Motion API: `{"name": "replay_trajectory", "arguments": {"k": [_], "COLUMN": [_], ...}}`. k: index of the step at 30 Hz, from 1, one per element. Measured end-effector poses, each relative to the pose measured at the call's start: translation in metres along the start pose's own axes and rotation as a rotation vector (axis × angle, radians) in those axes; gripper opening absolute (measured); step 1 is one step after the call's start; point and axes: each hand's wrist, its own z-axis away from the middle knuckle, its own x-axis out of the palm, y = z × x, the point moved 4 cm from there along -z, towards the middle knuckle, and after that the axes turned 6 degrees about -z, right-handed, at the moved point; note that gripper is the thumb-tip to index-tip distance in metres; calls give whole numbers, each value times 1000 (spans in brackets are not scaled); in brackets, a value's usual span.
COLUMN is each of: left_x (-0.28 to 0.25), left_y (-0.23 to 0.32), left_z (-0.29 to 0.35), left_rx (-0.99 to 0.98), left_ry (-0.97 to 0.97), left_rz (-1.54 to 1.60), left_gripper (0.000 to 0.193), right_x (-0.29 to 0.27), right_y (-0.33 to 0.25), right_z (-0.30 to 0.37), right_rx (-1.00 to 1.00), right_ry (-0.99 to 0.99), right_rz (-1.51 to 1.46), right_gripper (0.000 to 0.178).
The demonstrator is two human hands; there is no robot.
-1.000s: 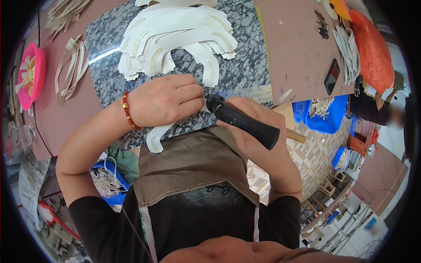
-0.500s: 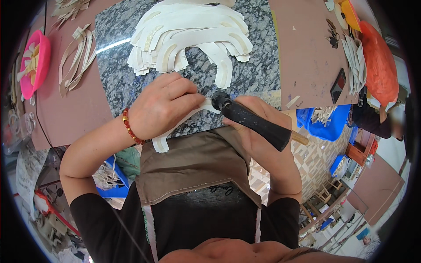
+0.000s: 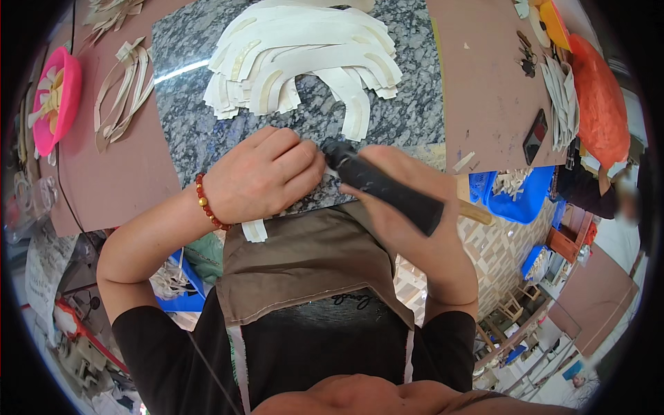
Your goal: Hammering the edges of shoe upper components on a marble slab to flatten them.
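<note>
My right hand (image 3: 418, 167) is wrapped round a hammer (image 3: 391, 190) with a long black head and a wooden handle. The narrow end of the head is close to the fingertips of my left hand (image 3: 259, 173), at the near edge of a grey speckled stone slab (image 3: 408, 90). My left hand, fingers curled, presses a curved white strip (image 3: 254, 230) on the slab. Most of that strip is hidden beneath the hand, and one end juts over the edge by my brown apron. Beyond both hands lies a layered pile of similar curved white pieces (image 3: 304, 52) with cream patches.
Loose pale strips (image 3: 124, 97) and a pink basin (image 3: 66, 104) are at left. On the right lie a phone (image 3: 535, 136), keys (image 3: 527, 55), stacked white pieces (image 3: 559, 100) and a red bag (image 3: 600, 104). A blue bin (image 3: 522, 204) stands below the table edge.
My left hand has shifted slightly right and down, covering more of the strip. The hammer head has moved a little left, and my right hand is blurred by motion.
</note>
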Motion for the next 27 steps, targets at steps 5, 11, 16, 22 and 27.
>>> {"name": "replay_trajectory", "arguments": {"k": [5, 11, 16, 22, 27], "left_x": [-5, 2, -5, -2, 2], "left_y": [0, 8, 20, 25, 3], "left_z": [7, 17, 11, 4, 7], "left_rx": [-215, -270, -301, -339, -276], "left_ry": [123, 151, 106, 49, 47], "left_rz": [47, 146, 103, 31, 154], "left_gripper": [40, 35, 37, 36, 28], "right_x": [3, 0, 4, -2, 12], "right_y": [3, 3, -2, -1, 4], "right_z": [2, 4, 5, 1, 8], "right_rx": [26, 17, -88, -49, 90], "right_ry": [-20, 29, 90, -9, 62], "right_rz": [45, -29, -7, 82, -143], "right_gripper": [23, 25, 29, 30, 28]}}
